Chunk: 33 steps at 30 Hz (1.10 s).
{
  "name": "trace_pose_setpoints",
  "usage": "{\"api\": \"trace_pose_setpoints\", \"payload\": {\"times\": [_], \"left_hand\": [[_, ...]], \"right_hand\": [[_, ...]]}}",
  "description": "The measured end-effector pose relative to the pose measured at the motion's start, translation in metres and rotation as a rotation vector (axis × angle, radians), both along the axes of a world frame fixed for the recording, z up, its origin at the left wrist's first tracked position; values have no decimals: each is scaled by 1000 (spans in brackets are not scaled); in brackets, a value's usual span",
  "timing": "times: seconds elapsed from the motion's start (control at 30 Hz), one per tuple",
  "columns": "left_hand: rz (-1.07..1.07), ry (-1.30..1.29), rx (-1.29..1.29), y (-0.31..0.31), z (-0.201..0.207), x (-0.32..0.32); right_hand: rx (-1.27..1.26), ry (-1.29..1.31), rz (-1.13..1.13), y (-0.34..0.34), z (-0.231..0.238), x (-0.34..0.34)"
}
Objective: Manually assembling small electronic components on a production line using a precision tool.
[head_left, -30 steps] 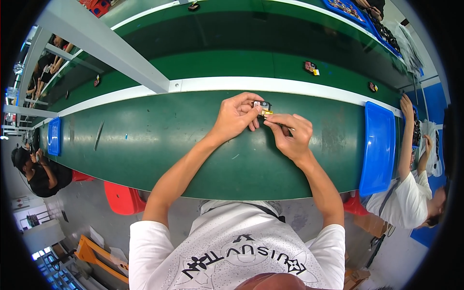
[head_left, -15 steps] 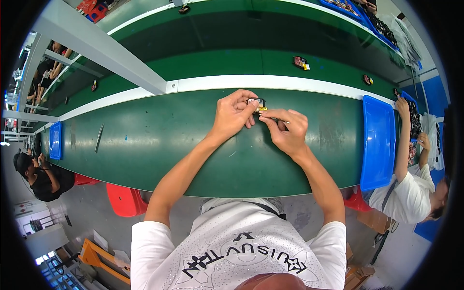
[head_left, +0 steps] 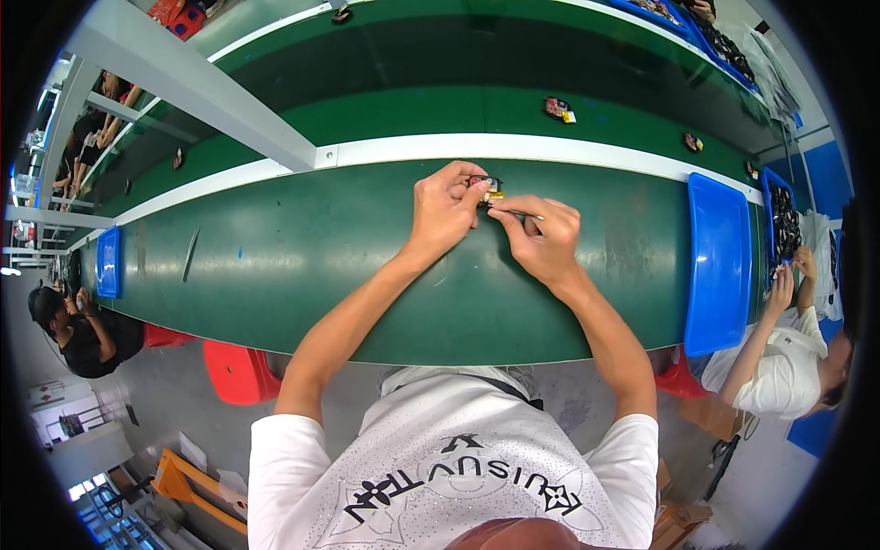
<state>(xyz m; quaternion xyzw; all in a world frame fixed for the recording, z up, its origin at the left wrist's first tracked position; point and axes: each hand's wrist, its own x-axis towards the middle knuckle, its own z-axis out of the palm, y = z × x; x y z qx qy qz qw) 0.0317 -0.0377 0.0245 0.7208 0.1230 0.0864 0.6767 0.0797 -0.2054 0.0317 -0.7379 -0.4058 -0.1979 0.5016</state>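
My left hand (head_left: 438, 209) pinches a small black-cased electronic part (head_left: 495, 184) with a yellow piece at its lower side, held above the green workbench. Its thumb covers some of the part. Right beside it, my right hand (head_left: 547, 240) has thumb and forefinger closed on a thin pale stick-like tool (head_left: 533, 216), whose end shows past the fingers. The fingertips of that hand meet the yellow side of the part. Too little of the tool shows to tell its kind.
Beyond the white rail (head_left: 513, 147), a green conveyor belt carries several small parts, one of them a black-and-yellow part (head_left: 559, 109). A blue tray (head_left: 718, 266) stands at the right, before a co-worker (head_left: 779, 367). At left lie a thin metal strip (head_left: 191, 254) and a blue bin (head_left: 108, 263).
Both hands keep their hold and shift only slightly. Parts on the belt have moved a little to the left. The co-worker at right has drawn one arm back, bringing both hands together.
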Motion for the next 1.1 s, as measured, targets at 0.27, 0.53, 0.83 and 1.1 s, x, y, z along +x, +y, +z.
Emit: {"api": "trace_pose_setpoints", "payload": {"times": [0.27,0.53,0.83,1.1], "left_hand": [[50,-17,66,17,16,46],[521,-40,1236,115,8,118],[-67,-215,703,18,18,167],[-7,-47,787,5,-8,187]], "right_hand": [[102,107,-92,-9,1,7],[117,-4,-77,-16,5,14],[61,-11,-62,-25,9,15],[59,-10,-59,-24,16,12]]}}
